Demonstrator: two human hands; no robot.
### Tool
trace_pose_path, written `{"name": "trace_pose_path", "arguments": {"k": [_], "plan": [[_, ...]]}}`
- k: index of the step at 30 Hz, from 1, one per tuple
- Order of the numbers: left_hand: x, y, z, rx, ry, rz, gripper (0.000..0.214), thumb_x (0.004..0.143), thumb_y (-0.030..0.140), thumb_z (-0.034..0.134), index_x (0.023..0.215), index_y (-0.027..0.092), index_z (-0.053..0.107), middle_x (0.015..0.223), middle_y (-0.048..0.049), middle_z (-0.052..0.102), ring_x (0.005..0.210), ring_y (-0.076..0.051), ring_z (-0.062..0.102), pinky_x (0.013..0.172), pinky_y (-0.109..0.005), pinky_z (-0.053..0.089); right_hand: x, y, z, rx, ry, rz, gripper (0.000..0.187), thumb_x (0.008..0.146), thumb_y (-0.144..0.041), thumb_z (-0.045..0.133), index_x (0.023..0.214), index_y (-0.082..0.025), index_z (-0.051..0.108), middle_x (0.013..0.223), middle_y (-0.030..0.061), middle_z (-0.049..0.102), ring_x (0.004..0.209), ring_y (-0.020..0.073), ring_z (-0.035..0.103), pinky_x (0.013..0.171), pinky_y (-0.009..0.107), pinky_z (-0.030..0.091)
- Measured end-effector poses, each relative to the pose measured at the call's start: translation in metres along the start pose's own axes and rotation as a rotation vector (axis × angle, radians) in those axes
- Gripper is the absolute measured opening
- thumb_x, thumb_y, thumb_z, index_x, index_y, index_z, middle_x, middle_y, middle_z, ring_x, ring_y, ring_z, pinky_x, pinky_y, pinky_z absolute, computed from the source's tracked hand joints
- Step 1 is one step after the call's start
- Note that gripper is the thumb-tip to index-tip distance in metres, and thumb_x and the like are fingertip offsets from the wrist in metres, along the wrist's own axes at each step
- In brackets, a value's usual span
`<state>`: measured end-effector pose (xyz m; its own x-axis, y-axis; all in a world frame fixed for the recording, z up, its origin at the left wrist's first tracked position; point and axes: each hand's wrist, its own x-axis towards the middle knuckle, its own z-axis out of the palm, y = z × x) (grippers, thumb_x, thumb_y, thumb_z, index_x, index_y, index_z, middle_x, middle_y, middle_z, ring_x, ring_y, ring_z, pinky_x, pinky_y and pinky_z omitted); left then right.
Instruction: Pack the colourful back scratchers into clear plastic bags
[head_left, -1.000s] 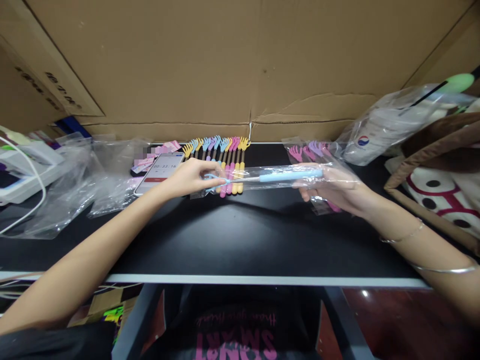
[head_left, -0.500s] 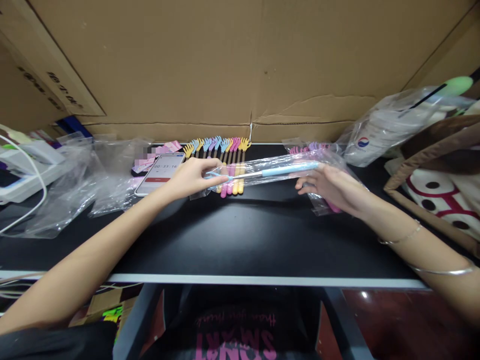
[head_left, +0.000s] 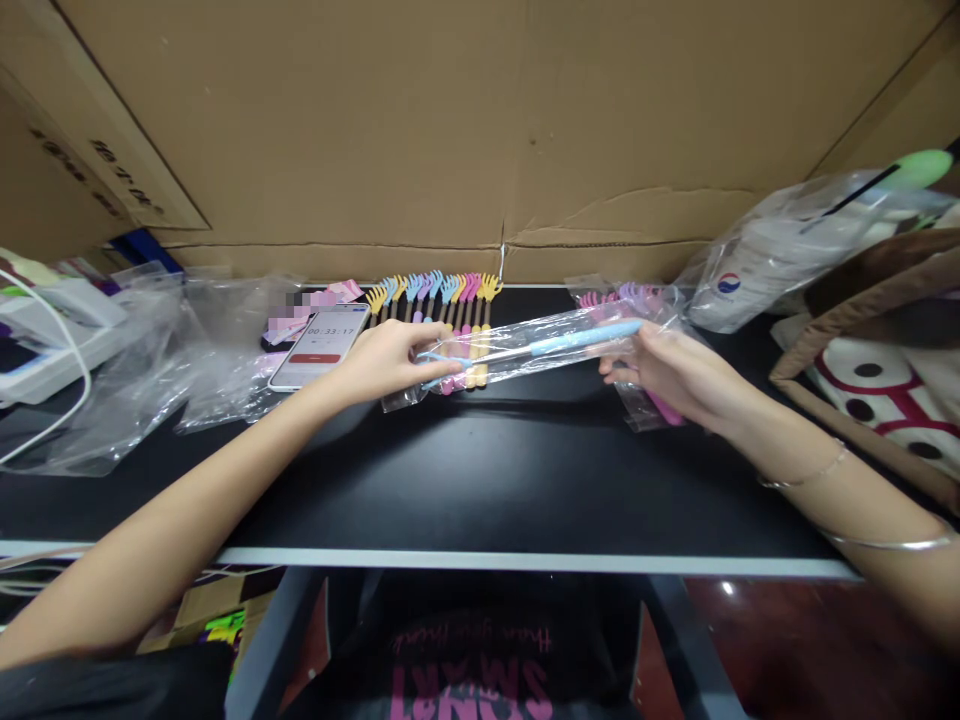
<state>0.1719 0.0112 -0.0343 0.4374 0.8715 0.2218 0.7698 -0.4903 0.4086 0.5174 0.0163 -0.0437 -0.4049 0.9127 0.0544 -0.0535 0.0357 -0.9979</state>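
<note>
A light blue back scratcher (head_left: 577,338) with a metal shaft lies inside a clear plastic sleeve (head_left: 517,365), held above the black table. My left hand (head_left: 386,360) pinches the sleeve near the claw end, which shows just past my fingertips. At the other end, my right hand (head_left: 667,370) has its thumb and index finger closed at the tip of the blue handle, the other fingers curled below. Behind the sleeve is a row of back scratchers (head_left: 435,290) in yellow, blue, purple and pink, their handles partly covered. More bagged pink and purple back scratchers (head_left: 622,298) lie beyond my right hand.
A phone (head_left: 319,345) showing a timer lies left of the row. Crumpled clear plastic bags (head_left: 217,340) spread further left, near a white cable (head_left: 79,340). On the right stand a bagged cup (head_left: 757,270) and a brown-trimmed bag (head_left: 810,340). Cardboard (head_left: 480,130) walls the back.
The blue back scratcher has shifted slightly to the right within my hands' span, its handle end now nearer my right fingertips. My left hand has moved slightly right and down.
</note>
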Motion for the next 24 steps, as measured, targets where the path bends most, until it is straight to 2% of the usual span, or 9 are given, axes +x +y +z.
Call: {"name": "trace_pose_path", "arguments": {"k": [5, 11, 14, 18, 21, 24], "plan": [[0.006, 0.003, -0.003, 0.001, 0.041, 0.050, 0.038, 0.085, 0.056, 0.058, 0.091, 0.021, 0.070, 0.076, 0.0002, 0.067, 0.064, -0.013, 0.056, 0.058, -0.022, 0.032, 0.002, -0.004, -0.001, 0.015, 0.031, -0.027, 0.033, 0.082, -0.052, 0.070, 0.093, -0.021, 0.071, 0.094, 0.0039, 0.071, 0.082, 0.0134, 0.062, 0.075, 0.025, 0.053], [0.025, 0.011, -0.012, 0.094, 0.119, 0.115, 0.029, 0.087, 0.050, 0.060, 0.088, 0.023, 0.071, 0.087, 0.0017, 0.073, 0.080, -0.015, 0.063, 0.064, -0.022, 0.035, -0.001, -0.018, 0.000, -0.008, 0.092, -0.100, 0.039, 0.077, -0.054, 0.075, 0.107, -0.029, 0.072, 0.089, 0.0001, 0.069, 0.079, 0.0119, 0.061, 0.072, 0.021, 0.053], [0.040, 0.016, -0.015, 0.231, 0.206, 0.130, 0.025, 0.085, 0.046, 0.063, 0.091, 0.024, 0.071, 0.086, 0.0017, 0.073, 0.081, -0.016, 0.064, 0.063, -0.022, 0.033, -0.004, -0.025, 0.003, -0.009, 0.152, -0.169, 0.038, 0.074, -0.052, 0.078, 0.105, -0.031, 0.073, 0.088, -0.0010, 0.069, 0.077, 0.0119, 0.061, 0.071, 0.023, 0.053], [0.065, 0.026, -0.014, 0.373, 0.309, 0.188, 0.024, 0.087, 0.043, 0.060, 0.098, 0.024, 0.070, 0.093, -0.0006, 0.072, 0.090, -0.019, 0.064, 0.067, -0.024, 0.035, -0.008, -0.031, 0.003, -0.041, 0.261, -0.293, 0.034, 0.077, -0.052, 0.075, 0.106, -0.034, 0.072, 0.092, -0.0009, 0.069, 0.069, 0.0126, 0.058, 0.073, 0.031, 0.052], [0.083, 0.033, -0.007, 0.482, 0.331, 0.274, 0.022, 0.090, 0.036, 0.055, 0.100, 0.021, 0.069, 0.093, -0.0039, 0.071, 0.094, -0.022, 0.062, 0.069, -0.027, 0.038, -0.013, -0.031, 0.002, -0.192, 0.337, -0.457, 0.030, 0.082, -0.052, 0.070, 0.105, -0.034, 0.073, 0.105, 0.0015, 0.070, 0.074, 0.0163, 0.061, 0.077, 0.038, 0.052], [0.098, 0.036, 0.006, 0.585, 0.290, 0.349, 0.020, 0.089, 0.028, 0.055, 0.102, 0.018, 0.067, 0.094, -0.0066, 0.072, 0.093, -0.024, 0.063, 0.067, -0.029, 0.038, -0.020, -0.034, 0.002, -0.584, 0.314, -0.646, 0.021, 0.089, -0.042, 0.065, 0.107, -0.034, 0.074, 0.109, 0.0031, 0.072, 0.089, 0.0218, 0.065, 0.082, 0.040, 0.050]]}}
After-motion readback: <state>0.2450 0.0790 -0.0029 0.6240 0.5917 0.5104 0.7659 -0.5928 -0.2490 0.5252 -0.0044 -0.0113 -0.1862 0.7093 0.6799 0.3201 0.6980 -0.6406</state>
